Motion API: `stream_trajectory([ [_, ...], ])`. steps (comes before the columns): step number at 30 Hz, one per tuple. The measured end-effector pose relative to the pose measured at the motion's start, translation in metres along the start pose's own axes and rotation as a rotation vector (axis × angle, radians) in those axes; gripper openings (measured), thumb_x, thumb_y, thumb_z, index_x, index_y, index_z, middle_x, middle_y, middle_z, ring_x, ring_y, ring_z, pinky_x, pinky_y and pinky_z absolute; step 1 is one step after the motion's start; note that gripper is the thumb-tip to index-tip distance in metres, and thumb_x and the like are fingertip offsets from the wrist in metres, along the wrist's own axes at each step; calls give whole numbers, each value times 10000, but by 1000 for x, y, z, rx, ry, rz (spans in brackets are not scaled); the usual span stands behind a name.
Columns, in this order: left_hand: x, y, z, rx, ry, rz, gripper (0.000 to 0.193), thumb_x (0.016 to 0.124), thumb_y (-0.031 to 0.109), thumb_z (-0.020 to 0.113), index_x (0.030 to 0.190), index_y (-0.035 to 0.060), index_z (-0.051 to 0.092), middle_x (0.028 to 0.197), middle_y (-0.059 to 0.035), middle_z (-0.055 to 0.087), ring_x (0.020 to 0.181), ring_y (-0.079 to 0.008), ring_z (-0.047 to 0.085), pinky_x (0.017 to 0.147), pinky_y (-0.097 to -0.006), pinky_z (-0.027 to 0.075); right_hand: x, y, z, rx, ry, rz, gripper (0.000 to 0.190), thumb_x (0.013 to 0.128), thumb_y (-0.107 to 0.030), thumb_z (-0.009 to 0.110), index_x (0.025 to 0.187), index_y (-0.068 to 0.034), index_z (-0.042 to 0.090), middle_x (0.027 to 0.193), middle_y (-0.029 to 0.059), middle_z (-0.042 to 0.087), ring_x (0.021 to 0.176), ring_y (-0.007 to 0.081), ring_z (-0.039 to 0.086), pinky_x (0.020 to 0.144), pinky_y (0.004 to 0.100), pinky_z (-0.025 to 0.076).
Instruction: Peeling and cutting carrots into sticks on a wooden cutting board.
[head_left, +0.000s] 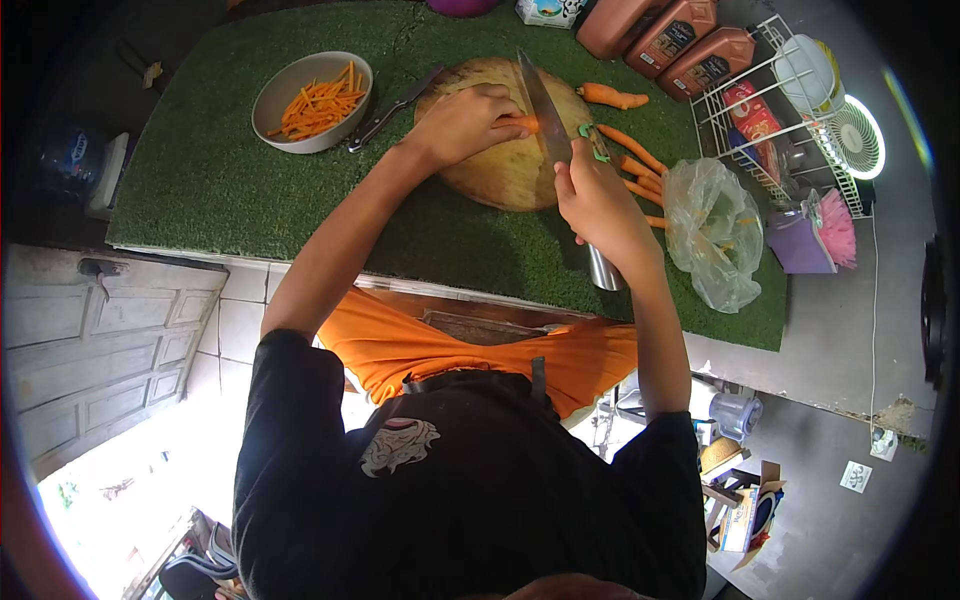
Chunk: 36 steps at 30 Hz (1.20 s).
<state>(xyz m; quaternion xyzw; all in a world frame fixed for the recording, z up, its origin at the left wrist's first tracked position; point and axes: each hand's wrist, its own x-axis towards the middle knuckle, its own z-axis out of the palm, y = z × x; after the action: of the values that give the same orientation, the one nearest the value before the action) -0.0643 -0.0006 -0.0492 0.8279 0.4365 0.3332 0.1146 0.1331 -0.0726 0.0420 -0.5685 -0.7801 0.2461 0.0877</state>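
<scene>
On a round wooden cutting board (495, 176), my left hand (469, 124) holds a carrot (525, 123) by its left part. My right hand (600, 187) grips the metal handle of a large kitchen knife (546, 112), whose blade lies across the board at the carrot's right end. A green-framed peeler (596, 142) is beside my right hand, at the board's edge. Left of the board are a smaller knife (394, 110) with a dark handle and a bowl (311, 140) of carrot sticks (319, 105). Several whole carrots (634, 146) lie to the right, partly hidden by my right hand.
Green artificial turf (202, 172) covers the table. A clear plastic bag (712, 240) rests at the right. Behind it stand a white wire rack (780, 112), a lit fan (855, 139) and a purple container (802, 244). Several brown jugs (671, 37) line the back right edge.
</scene>
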Motion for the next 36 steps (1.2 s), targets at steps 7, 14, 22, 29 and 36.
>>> stream_trajectory([
  [7,-1,-1,2,7,30,13,328,903,385,639,979,72,706,909,-89,629,862,-295,628,764,-405,502,12,15,10,-47,321,-151,215,981,-135,470,1020,71,427,653,235,613,588,382,650,515,450,512],
  [14,1,-1,3,28,7,11,336,900,394,638,971,72,704,900,-87,624,871,-290,627,765,-401,503,17,23,27,-42,170,-119,225,978,-128,469,1043,82,423,665,245,620,586,382,649,510,447,513],
  [22,-2,-5,2,22,4,32,328,904,386,633,984,76,704,911,-84,622,869,-291,625,768,-406,502,15,4,13,36,19,-5,249,990,-134,441,1057,102,402,635,203,614,465,300,620,406,389,496],
  [29,2,-3,-2,3,-12,93,273,900,324,646,1025,90,712,919,-82,622,893,-285,619,778,-394,502,57,4,10,135,-123,55,273,984,-147,454,1062,109,397,646,196,611,448,253,615,407,370,494],
  [36,0,-4,-4,-1,13,103,305,878,318,664,1065,80,703,953,-70,636,898,-285,607,805,-385,498,62,9,15,233,-35,107,265,1010,-210,439,1097,34,384,628,109,550,422,184,543,400,342,448],
])
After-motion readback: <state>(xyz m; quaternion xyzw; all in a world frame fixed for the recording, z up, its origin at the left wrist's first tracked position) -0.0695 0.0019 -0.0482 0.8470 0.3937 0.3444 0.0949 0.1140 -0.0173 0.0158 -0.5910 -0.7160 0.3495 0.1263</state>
